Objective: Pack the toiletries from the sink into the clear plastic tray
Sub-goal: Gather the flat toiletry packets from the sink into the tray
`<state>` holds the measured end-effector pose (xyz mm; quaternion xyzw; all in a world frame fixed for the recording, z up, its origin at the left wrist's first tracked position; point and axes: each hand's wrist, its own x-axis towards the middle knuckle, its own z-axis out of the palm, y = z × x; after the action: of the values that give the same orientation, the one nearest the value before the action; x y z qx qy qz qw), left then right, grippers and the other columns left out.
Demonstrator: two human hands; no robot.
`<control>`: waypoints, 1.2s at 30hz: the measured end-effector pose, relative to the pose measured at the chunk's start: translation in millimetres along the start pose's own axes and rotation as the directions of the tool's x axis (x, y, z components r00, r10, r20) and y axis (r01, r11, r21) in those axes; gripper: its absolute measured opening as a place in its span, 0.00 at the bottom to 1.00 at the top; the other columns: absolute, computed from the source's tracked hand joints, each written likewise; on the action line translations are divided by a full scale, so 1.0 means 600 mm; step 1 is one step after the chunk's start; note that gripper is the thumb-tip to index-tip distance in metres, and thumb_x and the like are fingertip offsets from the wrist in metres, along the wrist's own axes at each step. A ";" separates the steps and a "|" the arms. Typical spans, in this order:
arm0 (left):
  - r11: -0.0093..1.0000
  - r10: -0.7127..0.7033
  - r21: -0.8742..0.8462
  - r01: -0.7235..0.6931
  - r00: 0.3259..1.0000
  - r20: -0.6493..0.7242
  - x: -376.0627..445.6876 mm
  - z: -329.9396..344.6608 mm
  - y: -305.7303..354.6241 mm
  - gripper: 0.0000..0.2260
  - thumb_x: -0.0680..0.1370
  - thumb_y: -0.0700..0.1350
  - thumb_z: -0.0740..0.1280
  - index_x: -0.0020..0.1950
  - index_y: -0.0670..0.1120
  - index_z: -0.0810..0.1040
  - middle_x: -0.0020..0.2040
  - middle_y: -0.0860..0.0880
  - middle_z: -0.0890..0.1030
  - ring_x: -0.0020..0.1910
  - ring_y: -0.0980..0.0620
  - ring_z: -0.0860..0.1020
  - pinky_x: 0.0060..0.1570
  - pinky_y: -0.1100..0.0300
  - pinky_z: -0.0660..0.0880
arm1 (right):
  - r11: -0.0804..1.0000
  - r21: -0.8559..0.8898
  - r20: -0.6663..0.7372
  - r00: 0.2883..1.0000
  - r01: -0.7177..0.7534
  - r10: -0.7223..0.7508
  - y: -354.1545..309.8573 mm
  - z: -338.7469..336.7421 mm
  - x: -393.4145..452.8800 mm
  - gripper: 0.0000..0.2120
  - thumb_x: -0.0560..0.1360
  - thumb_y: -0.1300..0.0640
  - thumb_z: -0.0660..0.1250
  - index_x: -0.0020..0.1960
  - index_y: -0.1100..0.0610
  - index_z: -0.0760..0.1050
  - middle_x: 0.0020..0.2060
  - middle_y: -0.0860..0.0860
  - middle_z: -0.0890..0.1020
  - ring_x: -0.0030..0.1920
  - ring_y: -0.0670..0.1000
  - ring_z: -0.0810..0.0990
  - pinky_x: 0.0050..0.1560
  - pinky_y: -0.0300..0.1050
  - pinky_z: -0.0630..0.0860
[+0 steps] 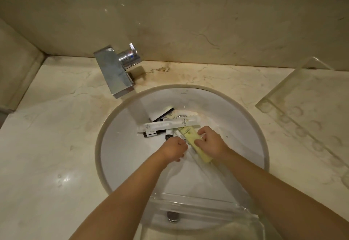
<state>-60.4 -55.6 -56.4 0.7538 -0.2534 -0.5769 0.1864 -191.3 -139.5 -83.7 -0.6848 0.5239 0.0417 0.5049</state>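
Clear plastic tray (200,205) sits nearest, at the near rim of the sink (117,156), partly overhanging the basin, nothing visibly in it yet. A second clear tray (306,96) lies on the marble counter (47,126) to the right, well apart from the sink.

Step in hand: first pick from the pile. Both forearms reach over the near tray into the basin.

- Right hand (210,140): thumb and fingers curled round the yellow sachet (192,138), gripping it near its middle.
- Left hand (174,148): fingers curled under, just beside the sachet's left edge. Whether it pinches something small there I cannot tell.

Yellow sachet: flat and long. Long axis runs diagonally, far end up-left toward the pile, near end down-right toward the near tray. It looks tilted, near end lifted off the basin wall, but that is a judgement.

Rest of the toiletries lie around the drain: white tube (168,123) roughly crosswise with its right end slightly farther away, small dark bottles (151,133) under it, a black-edged packet (164,112) behind. Chrome tap (117,73) is at the far left rim.

Next move likely calls for lifting the sachet clear of the tube it overlaps, drawing it back and laying it flat in the near tray. Risk: dragging the tube along.
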 end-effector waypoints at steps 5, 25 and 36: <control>0.938 -0.133 -0.313 0.147 0.989 0.064 -0.009 0.010 0.001 0.11 0.80 0.35 0.57 0.42 0.41 0.76 0.42 0.42 0.81 0.38 0.47 0.81 0.40 0.57 0.81 | 0.944 0.267 0.151 0.976 -0.193 0.157 -0.010 0.018 -0.031 0.10 0.75 0.60 0.68 0.53 0.56 0.69 0.50 0.58 0.80 0.46 0.56 0.81 0.41 0.47 0.78; 0.965 -0.212 -0.156 0.210 0.977 0.007 -0.056 -0.002 -0.018 0.05 0.77 0.35 0.66 0.45 0.42 0.71 0.45 0.44 0.80 0.42 0.47 0.79 0.35 0.58 0.77 | 0.754 0.472 0.393 0.874 -0.457 0.284 -0.029 0.013 -0.089 0.06 0.77 0.69 0.59 0.47 0.61 0.71 0.47 0.60 0.81 0.50 0.63 0.83 0.54 0.61 0.79; 0.969 -0.202 0.122 0.217 0.972 -0.120 -0.094 -0.021 -0.011 0.05 0.76 0.38 0.64 0.46 0.41 0.68 0.39 0.44 0.73 0.33 0.49 0.71 0.33 0.58 0.70 | 0.848 0.399 0.236 0.933 -0.349 0.273 -0.047 -0.014 -0.133 0.05 0.75 0.69 0.61 0.46 0.61 0.67 0.46 0.64 0.79 0.39 0.60 0.79 0.45 0.56 0.79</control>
<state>-59.0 -17.0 -13.2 0.8168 -0.2002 -0.5341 0.0865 -209.7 -93.2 -14.6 -0.4545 0.5787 0.0638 0.6741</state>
